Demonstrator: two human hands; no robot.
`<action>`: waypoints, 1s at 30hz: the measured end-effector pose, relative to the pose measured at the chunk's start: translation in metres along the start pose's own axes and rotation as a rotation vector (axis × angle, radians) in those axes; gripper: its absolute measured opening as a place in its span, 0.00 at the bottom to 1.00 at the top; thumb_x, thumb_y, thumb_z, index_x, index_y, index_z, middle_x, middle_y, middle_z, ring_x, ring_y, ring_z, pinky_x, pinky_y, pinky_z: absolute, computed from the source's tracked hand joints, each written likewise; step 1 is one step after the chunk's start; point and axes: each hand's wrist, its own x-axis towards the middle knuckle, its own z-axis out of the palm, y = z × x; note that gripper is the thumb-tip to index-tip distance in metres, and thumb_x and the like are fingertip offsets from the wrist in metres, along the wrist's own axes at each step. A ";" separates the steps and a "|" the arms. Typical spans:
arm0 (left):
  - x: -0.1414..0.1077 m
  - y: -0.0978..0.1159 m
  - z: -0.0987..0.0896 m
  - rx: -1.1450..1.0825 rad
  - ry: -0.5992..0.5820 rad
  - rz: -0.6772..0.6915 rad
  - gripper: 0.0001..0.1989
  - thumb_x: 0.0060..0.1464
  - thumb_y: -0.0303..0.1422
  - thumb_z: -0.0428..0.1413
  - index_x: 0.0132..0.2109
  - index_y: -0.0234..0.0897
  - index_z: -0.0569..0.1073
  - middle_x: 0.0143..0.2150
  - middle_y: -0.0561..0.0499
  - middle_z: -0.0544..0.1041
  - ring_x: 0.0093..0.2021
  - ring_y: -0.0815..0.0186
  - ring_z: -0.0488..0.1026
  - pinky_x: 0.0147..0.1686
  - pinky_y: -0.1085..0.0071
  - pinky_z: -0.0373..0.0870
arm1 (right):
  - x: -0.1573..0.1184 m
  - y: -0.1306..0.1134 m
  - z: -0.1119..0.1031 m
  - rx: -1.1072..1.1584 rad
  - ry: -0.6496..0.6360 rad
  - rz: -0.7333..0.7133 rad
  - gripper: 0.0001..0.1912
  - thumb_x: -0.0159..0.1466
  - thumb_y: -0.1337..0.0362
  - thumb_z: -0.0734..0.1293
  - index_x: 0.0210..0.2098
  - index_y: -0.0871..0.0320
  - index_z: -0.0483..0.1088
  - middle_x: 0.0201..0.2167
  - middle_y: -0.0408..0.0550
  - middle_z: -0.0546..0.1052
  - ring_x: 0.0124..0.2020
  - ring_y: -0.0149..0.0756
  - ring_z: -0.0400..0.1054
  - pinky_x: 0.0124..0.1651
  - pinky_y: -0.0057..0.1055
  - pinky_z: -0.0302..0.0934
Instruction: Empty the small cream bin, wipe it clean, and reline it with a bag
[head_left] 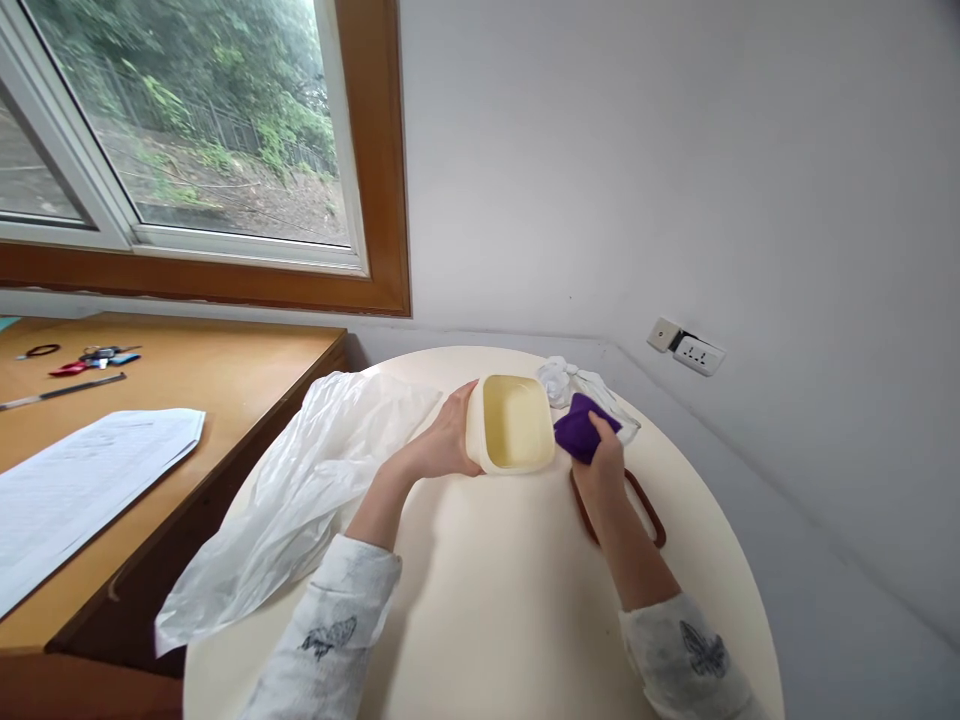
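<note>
In the head view, our left hand (450, 440) was partly closed, its fingers and thumb spread around the left wall of a pale yellow square container (519, 422). The container was above the middle of the round cream desk (510, 600), tipped so that its hollow inside faced us; we could not tell whether its base touched the surface. Our right hand (606, 462) was closed on a bunched purple cloth (581, 428), the thumb pressed over it, just beside the container's right edge; we could not tell whether the two met. Beneath our right wrist and forearm lay a brown rounded frame (649, 505), partly covered by them. Behind the cloth lay a crumpled white plastic wrapper (562, 378), and to our left a large white plastic bag (315, 490) spread over the rim. Farther left, a wooden desk (247, 370) carried papers (97, 480) and a bunch of keys (101, 355), near the window (225, 130).
</note>
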 end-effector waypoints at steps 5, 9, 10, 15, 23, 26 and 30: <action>-0.002 -0.005 0.001 -0.010 0.000 0.005 0.59 0.31 0.39 0.64 0.63 0.39 0.34 0.62 0.41 0.44 0.63 0.51 0.42 0.61 0.55 0.48 | -0.012 -0.034 0.022 -0.229 -0.246 0.057 0.19 0.48 0.65 0.70 0.39 0.61 0.71 0.36 0.48 0.76 0.36 0.38 0.71 0.39 0.36 0.67; -0.002 -0.009 0.001 0.006 0.013 0.050 0.59 0.32 0.40 0.64 0.63 0.38 0.34 0.63 0.40 0.43 0.63 0.51 0.42 0.61 0.55 0.47 | -0.016 -0.032 0.040 -0.745 -0.684 0.088 0.11 0.51 0.64 0.68 0.33 0.62 0.74 0.31 0.46 0.77 0.34 0.36 0.69 0.40 0.34 0.64; -0.002 -0.010 0.001 0.003 0.015 0.058 0.59 0.32 0.40 0.64 0.63 0.38 0.34 0.63 0.40 0.43 0.64 0.51 0.42 0.61 0.56 0.46 | -0.015 -0.029 0.046 -0.872 -0.781 0.054 0.10 0.52 0.64 0.66 0.32 0.62 0.74 0.30 0.45 0.76 0.33 0.35 0.69 0.40 0.33 0.63; -0.004 -0.011 -0.001 -0.074 -0.002 0.033 0.61 0.31 0.39 0.65 0.63 0.39 0.32 0.64 0.40 0.41 0.64 0.51 0.42 0.61 0.55 0.48 | -0.010 -0.009 0.076 -1.308 -1.049 -0.142 0.11 0.57 0.67 0.60 0.35 0.60 0.73 0.34 0.45 0.76 0.34 0.34 0.68 0.38 0.29 0.62; -0.006 -0.007 -0.003 -0.167 -0.020 -0.028 0.60 0.31 0.34 0.65 0.63 0.42 0.33 0.63 0.41 0.43 0.64 0.51 0.42 0.60 0.55 0.51 | -0.014 0.022 0.082 -1.666 -1.047 -0.249 0.08 0.48 0.77 0.63 0.26 0.62 0.70 0.27 0.50 0.74 0.30 0.37 0.67 0.34 0.29 0.58; -0.006 -0.008 -0.003 -0.184 -0.037 -0.042 0.61 0.31 0.34 0.65 0.63 0.41 0.32 0.64 0.41 0.42 0.64 0.51 0.41 0.60 0.56 0.51 | -0.015 0.026 0.083 -1.703 -1.111 -0.183 0.07 0.47 0.77 0.64 0.18 0.61 0.67 0.19 0.46 0.71 0.26 0.36 0.65 0.32 0.31 0.58; -0.007 -0.007 -0.004 -0.234 -0.078 -0.083 0.62 0.31 0.34 0.65 0.63 0.41 0.30 0.64 0.40 0.40 0.64 0.51 0.42 0.58 0.56 0.56 | -0.014 0.033 0.086 -1.680 -1.255 -0.023 0.08 0.40 0.79 0.67 0.15 0.62 0.66 0.14 0.40 0.67 0.20 0.31 0.63 0.28 0.28 0.58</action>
